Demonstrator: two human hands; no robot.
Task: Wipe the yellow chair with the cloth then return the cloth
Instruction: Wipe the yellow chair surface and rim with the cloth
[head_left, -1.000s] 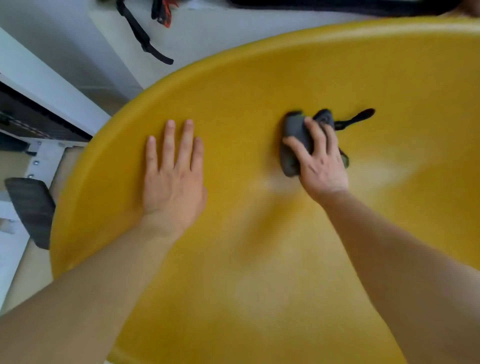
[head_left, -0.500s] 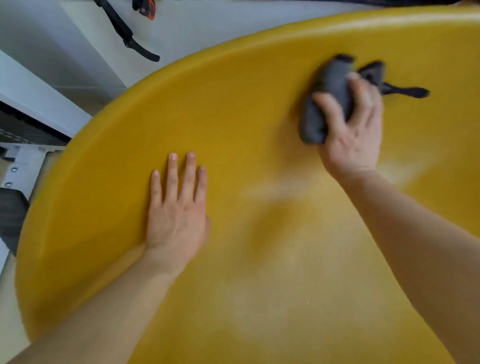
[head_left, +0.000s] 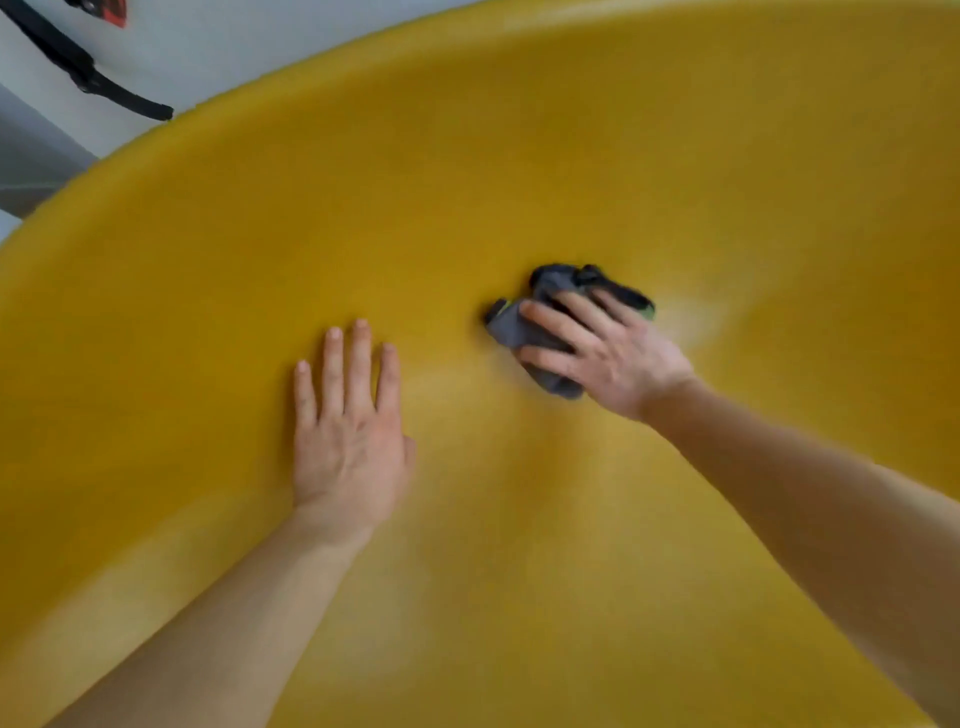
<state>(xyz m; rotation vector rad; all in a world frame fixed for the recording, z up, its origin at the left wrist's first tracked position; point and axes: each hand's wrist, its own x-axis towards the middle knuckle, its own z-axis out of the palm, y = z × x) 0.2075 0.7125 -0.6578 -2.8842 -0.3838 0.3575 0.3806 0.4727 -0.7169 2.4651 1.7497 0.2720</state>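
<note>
You get soft, even light with a pale sheen on the chair (head_left: 519, 182) just right of the cloth (head_left: 524, 332). Motion blur smears the right hand (head_left: 608, 353), and the wide lens bows the chair's far rim.

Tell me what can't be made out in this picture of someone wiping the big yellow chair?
- Yellow chair, head view: only part of its curved surface shows; the frame edges cut off the rest.
- Cloth: bunched under the right hand, mostly covered and motion-blurred.
- Left hand: flat on the chair, palm side hidden.
- Black strap, top left: cut off by the edge.
- Where the cloth belongs: out of frame.
</note>
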